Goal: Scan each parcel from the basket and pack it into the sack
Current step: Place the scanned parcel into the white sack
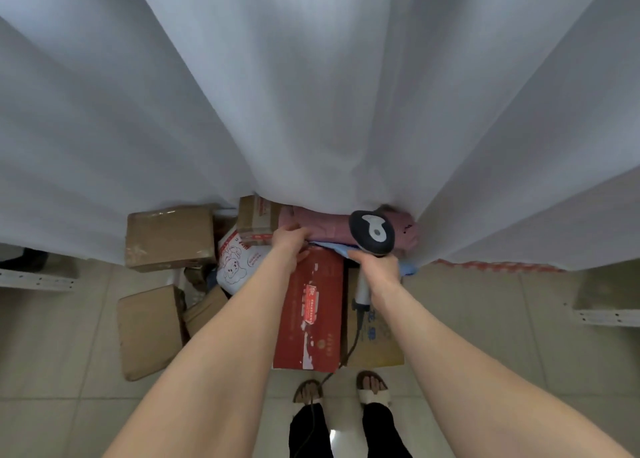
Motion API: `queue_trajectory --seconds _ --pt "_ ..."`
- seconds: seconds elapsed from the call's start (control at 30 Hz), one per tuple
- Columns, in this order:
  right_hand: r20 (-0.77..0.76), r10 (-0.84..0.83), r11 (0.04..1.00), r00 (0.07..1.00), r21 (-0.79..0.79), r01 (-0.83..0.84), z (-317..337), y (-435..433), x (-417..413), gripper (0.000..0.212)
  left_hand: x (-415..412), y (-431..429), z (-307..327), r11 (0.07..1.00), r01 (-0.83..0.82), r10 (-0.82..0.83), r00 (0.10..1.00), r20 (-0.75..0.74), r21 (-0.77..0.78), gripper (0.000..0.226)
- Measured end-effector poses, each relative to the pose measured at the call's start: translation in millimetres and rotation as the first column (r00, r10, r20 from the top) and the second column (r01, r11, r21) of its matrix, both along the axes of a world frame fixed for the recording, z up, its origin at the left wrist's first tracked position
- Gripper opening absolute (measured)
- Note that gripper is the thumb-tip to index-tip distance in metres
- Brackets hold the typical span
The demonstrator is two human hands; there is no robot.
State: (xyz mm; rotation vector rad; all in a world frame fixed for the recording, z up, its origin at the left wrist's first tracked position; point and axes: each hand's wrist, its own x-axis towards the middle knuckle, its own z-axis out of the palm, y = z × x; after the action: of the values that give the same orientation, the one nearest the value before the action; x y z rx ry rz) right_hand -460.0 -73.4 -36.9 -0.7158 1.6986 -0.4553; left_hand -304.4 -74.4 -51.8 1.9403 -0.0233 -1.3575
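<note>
- One white draped fabric [311, 77] fills the top half from 9 to 3 o'clock; can't tell if it is the sack.
- Red carton [308, 312] lies flat at centre, with a tan carton [377, 347] touching it at its 3 o'clock.
- Brown taped box [171, 238] at 9 o'clock, flat brown box [149, 329] at 8 o'clock.
- White bear-print mailer bag [239, 267] between the brown boxes and the red carton.
- Pink soft parcel [325, 227] at 12 o'clock of the red carton, just under the fabric edge.
- Barcode scanner [372, 232] has its head over the parcel's right end.
- Left hand [289, 246] grasps the parcel's left end.
- Right hand [377, 270] is clenched round the scanner handle.
</note>
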Motion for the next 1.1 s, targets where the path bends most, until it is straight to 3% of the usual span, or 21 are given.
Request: queue_trajectory --seconds 0.27,0.37,0.53,0.67,0.73,0.83,1.1 --pt "0.08 -0.014 1.0 0.997 -0.015 0.015 25 -7 22 0.024 15 -6 40 0.984 -0.153 0.165 0.975 0.148 -0.094 0.033" --pt "0.116 0.019 0.999 0.993 -0.046 -0.014 49 -8 36 0.023 28 -6 67 0.96 -0.245 0.263 0.955 0.133 -0.138 0.03" --pt "0.184 0.098 0.995 0.978 -0.037 -0.093 68 3 60 0.029 64 14 93 0.874 -0.453 0.48 0.861 0.169 -0.177 0.011" --pt "0.254 0.181 0.977 0.95 0.064 -0.203 64 15 71 0.052 90 43 93 0.808 -0.576 0.586 0.767 0.261 -0.12 0.026" --pt "0.263 0.204 0.966 0.943 0.099 -0.237 61 18 75 0.06 98 59 90 0.768 -0.633 0.636 0.739 0.223 -0.094 0.037" --pt "0.267 0.224 0.958 0.937 0.115 -0.262 63 18 79 0.063 102 72 88 0.765 -0.64 0.644 0.76 0.088 -0.069 0.032" --pt "0.313 0.188 0.97 0.931 0.09 -0.226 107 23 92 0.06 120 79 141 0.736 -0.659 0.669 0.744 0.015 -0.155 0.032"
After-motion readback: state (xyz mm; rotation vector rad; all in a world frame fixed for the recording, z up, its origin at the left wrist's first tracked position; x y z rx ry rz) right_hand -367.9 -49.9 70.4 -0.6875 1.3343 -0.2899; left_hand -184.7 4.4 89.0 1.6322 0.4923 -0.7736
